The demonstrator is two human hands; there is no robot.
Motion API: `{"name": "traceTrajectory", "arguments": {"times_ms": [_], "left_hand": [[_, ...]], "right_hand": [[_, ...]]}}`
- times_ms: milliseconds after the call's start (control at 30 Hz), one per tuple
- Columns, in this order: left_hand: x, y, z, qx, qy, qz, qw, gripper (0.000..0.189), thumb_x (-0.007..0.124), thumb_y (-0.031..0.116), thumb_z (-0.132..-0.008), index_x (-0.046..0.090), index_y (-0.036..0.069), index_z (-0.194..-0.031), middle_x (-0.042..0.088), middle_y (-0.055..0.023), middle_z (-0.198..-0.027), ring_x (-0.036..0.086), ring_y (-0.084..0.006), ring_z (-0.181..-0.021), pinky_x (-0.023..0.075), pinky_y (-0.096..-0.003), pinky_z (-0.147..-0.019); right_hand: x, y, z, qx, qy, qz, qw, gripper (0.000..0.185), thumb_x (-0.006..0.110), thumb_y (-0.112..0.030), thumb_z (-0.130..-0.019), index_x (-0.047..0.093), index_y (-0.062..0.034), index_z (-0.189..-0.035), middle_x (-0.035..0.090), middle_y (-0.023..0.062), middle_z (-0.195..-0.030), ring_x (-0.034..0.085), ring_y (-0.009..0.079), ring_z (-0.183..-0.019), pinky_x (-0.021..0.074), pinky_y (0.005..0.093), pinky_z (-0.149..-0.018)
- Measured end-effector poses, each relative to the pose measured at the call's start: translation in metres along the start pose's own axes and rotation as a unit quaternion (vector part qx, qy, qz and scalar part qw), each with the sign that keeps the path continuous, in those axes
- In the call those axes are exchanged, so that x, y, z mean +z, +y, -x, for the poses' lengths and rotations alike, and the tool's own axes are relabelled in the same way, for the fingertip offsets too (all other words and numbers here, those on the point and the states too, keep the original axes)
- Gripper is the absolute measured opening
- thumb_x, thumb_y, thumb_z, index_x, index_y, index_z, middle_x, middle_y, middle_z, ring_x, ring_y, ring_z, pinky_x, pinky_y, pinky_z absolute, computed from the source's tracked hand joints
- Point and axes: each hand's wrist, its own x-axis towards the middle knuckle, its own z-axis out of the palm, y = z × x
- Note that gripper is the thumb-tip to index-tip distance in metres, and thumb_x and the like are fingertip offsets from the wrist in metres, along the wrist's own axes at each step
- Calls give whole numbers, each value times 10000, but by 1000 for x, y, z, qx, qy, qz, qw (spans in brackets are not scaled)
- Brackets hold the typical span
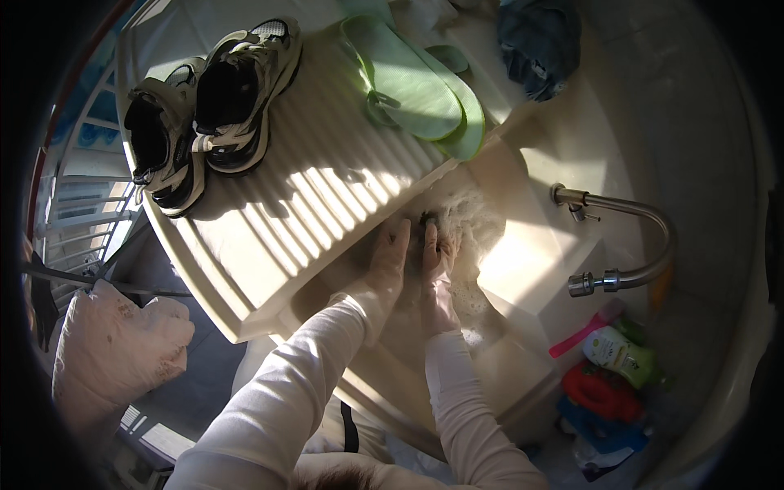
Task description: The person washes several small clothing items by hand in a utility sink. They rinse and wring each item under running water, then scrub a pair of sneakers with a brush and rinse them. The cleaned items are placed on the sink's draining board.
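Both hands are in the soapy water (468, 211) of a cream laundry sink with a washboard (294, 184). My left hand (389, 248) is at the basin's left side, close to the washboard's edge, its fingers partly lost in the cloudy water. Beside it, my right hand (440, 251) points away from me amid white suds. A small dark thing (427, 217) shows at the right hand's fingertips; I cannot tell what it is or whether it is gripped. Foam and water hide whatever lies lower in the basin.
Black-and-cream sneakers (239, 98) and light green insoles (422, 92) rest on the washboard. A curved metal faucet (658, 233) juts in from the right. Below it are a pink brush (585, 331) and several bottles (618, 355). Dark blue cloth (539, 46) lies at the back; pinkish fabric (122, 343) is at left.
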Motion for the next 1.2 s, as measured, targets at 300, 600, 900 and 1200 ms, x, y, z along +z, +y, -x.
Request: {"name": "traceTrajectory", "arguments": {"times_ms": [300,600,900,1200], "left_hand": [[10,35,47,-248,-297,160,908,289,634,279,-995,649,57,-1178,683,-42,-1119,622,-132,-1005,476,-269,-900],[84,62,146,-67,-228,23,971,163,671,162,-894,683,85,-1037,692,20,-901,624,-77,-848,492,-285,-803],[61,107,148,180,-225,-232,929,322,618,253,-905,624,86,-1181,682,-157,-1063,606,-349,-1051,455,-414,-944],[57,94,134,220,-283,-148,922,119,640,112,-854,714,166,-930,696,-83,-869,656,-340,-912,510,-411,-819]], "right_hand": [[-75,-110,79,60,85,-330,938,460,557,-153,-1012,463,-95,-1459,602,74,-1152,562,166,-1081,456,317,-980],[-132,-162,130,28,96,-341,935,571,526,-209,-1040,263,-72,-1527,401,103,-1422,462,174,-1240,440,340,-1012],[-140,-131,100,97,73,-413,902,463,520,-213,-1033,361,-64,-1442,475,98,-1334,510,184,-1183,460,345,-992],[-155,-114,94,123,32,-473,872,372,514,-216,-1026,459,-57,-1358,548,93,-1246,558,194,-1126,480,351,-971]]}}
